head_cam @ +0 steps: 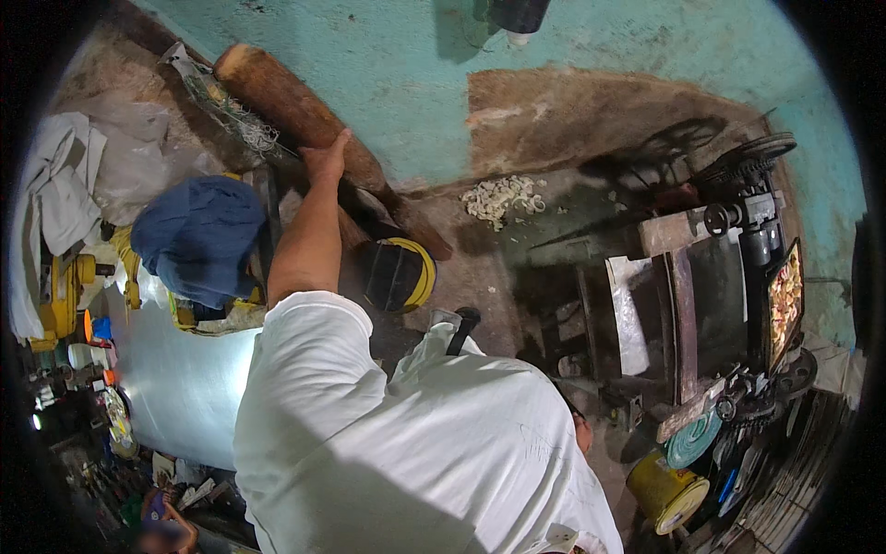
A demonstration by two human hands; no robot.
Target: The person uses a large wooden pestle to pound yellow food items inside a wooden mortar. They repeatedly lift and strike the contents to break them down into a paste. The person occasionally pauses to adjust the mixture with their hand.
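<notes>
My left hand is on a thick brown log, apparently wooden, that leans along the teal wall; the thumb and fingers are spread around its near side. A clear plastic bag with tangled string lies beside the log. Below my forearm is a black round object with a yellow rim. Past the right edge of my white shirt, a small patch of skin shows, apparently part of my right hand; its fingers and anything in them are hidden.
A machine with gears and handwheels stands at right, near a yellow bucket and a teal coiled roll. Pale scraps lie on the floor. Blue cloth sits beside a shiny metal surface. Another person is at lower left.
</notes>
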